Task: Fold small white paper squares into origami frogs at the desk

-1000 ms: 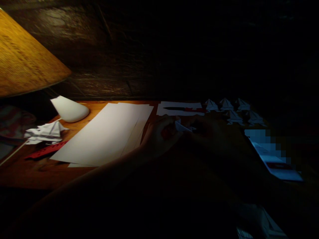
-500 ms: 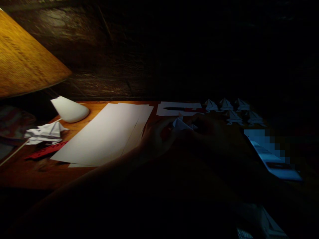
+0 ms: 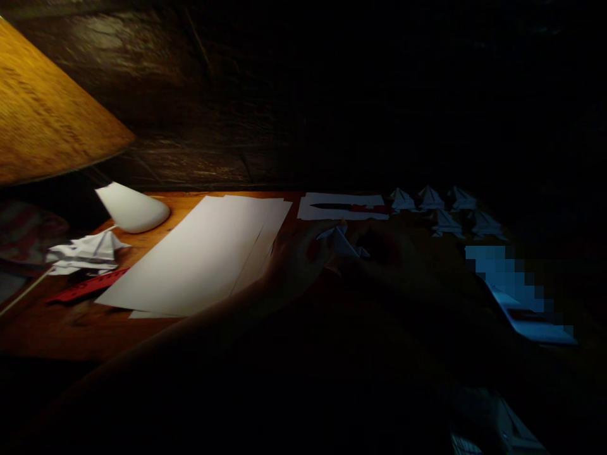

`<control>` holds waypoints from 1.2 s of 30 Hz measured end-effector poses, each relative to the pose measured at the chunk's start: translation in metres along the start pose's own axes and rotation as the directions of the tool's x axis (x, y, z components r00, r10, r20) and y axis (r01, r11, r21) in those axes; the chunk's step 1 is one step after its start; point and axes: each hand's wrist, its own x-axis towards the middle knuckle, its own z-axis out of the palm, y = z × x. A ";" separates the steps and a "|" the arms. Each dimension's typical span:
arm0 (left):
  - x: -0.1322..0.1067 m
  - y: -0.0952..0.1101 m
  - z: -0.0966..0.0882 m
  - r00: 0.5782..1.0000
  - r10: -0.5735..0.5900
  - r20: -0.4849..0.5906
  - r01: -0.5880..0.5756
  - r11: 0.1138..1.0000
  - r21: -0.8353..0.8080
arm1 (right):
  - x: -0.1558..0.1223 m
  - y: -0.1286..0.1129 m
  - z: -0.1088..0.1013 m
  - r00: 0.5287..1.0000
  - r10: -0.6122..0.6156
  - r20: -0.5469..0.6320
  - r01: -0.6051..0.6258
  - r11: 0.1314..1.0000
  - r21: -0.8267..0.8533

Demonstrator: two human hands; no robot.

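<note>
Both hands meet over the middle of the worktop (image 3: 184, 203). My left hand (image 3: 296, 256) pinches the left edge of a small folded paper (image 3: 342, 241), lifted just off the wood, probably so its point catches what lamplight reaches it. My right hand (image 3: 398, 253) comes against the same piece from the other side, but it sits in deep shadow and I cannot tell whether its fingers are clamped on it.

Flat white sheets (image 3: 203, 253) lie just beside my left hand, within easy reach under the lampshade (image 3: 42, 107). Finished paper figures (image 3: 441, 208) stand in two rows at the far right, well apart from the hands and seemingly set out of the way. A red ruler (image 3: 88, 285) and a crumpled white piece (image 3: 85, 249) lie at the far left.
</note>
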 end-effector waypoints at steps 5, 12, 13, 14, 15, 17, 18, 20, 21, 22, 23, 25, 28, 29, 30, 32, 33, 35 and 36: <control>-0.001 0.000 -0.003 0.998 0.061 0.014 -0.061 0.998 0.001 | 0.003 -0.004 -0.003 0.997 -0.008 -0.071 0.006 1.000 -0.028; 0.003 0.002 -0.010 0.963 0.249 0.100 -0.228 0.956 -0.185 | 0.008 -0.011 -0.012 0.949 0.136 -0.285 -0.110 0.989 0.103; 0.003 0.001 -0.009 0.966 0.241 0.094 -0.217 0.953 -0.209 | 0.008 -0.011 -0.013 0.949 0.147 -0.277 -0.120 0.986 0.113; 0.004 0.001 -0.008 0.969 0.231 0.085 -0.206 0.951 -0.229 | 0.008 -0.011 -0.013 0.952 0.149 -0.266 -0.123 0.986 0.109; 0.004 0.000 -0.007 0.971 0.223 0.080 -0.198 0.949 -0.247 | 0.008 -0.010 -0.014 0.958 0.140 -0.252 -0.120 0.988 0.093; 0.004 -0.001 -0.005 0.973 0.211 0.093 -0.180 0.947 -0.265 | 0.008 -0.009 -0.014 0.966 0.113 -0.231 -0.104 0.993 0.050; 0.004 -0.002 -0.004 0.975 0.200 0.100 -0.168 0.950 -0.265 | 0.007 -0.009 -0.014 0.968 0.106 -0.227 -0.100 0.994 0.035; 0.004 -0.003 -0.003 0.982 0.162 0.099 -0.131 0.956 -0.263 | 0.007 -0.009 -0.013 0.966 0.122 -0.229 -0.117 0.993 0.033; 0.004 -0.003 -0.002 0.986 0.136 0.096 -0.105 0.956 -0.272 | 0.007 -0.009 -0.012 0.963 0.137 -0.233 -0.131 0.991 0.040; 0.004 -0.004 -0.001 0.989 0.108 0.099 -0.075 0.953 -0.293 | 0.007 -0.009 -0.012 0.960 0.150 -0.238 -0.144 0.989 0.045; 0.004 -0.004 0.000 0.992 0.077 0.103 -0.040 0.946 -0.323 | 0.007 -0.008 -0.011 0.958 0.157 -0.242 -0.150 0.988 0.047; 0.003 -0.004 0.003 0.992 0.007 0.129 0.045 0.917 -0.397 | 0.007 -0.007 -0.012 0.958 0.159 -0.238 -0.153 0.987 0.046; 0.003 -0.002 0.006 0.984 -0.068 0.163 0.140 0.863 -0.485 | 0.007 -0.006 -0.012 0.966 0.166 -0.200 -0.158 0.986 0.057; 0.003 -0.002 0.007 0.984 -0.081 0.159 0.152 0.852 -0.502 | 0.006 -0.007 -0.012 0.970 0.166 -0.177 -0.157 0.986 0.065; 0.003 -0.001 0.007 0.985 -0.089 0.146 0.152 0.843 -0.517 | 0.006 -0.007 -0.012 0.974 0.161 -0.159 -0.150 0.986 0.076; 0.004 0.000 0.008 0.987 -0.111 0.114 0.156 0.818 -0.553 | 0.006 -0.009 -0.011 0.980 0.154 -0.128 -0.143 0.986 0.088; 0.004 0.000 0.008 0.986 -0.128 0.109 0.168 0.801 -0.574 | 0.006 -0.010 -0.011 0.982 0.150 -0.117 -0.140 0.986 0.086; 0.005 0.001 0.008 0.977 -0.171 0.126 0.212 0.764 -0.610 | 0.007 -0.010 -0.012 0.985 0.137 -0.104 -0.131 0.989 0.067; 0.005 0.001 0.007 0.971 -0.192 0.145 0.240 0.747 -0.620 | 0.007 -0.009 -0.013 0.987 0.127 -0.099 -0.122 0.991 0.057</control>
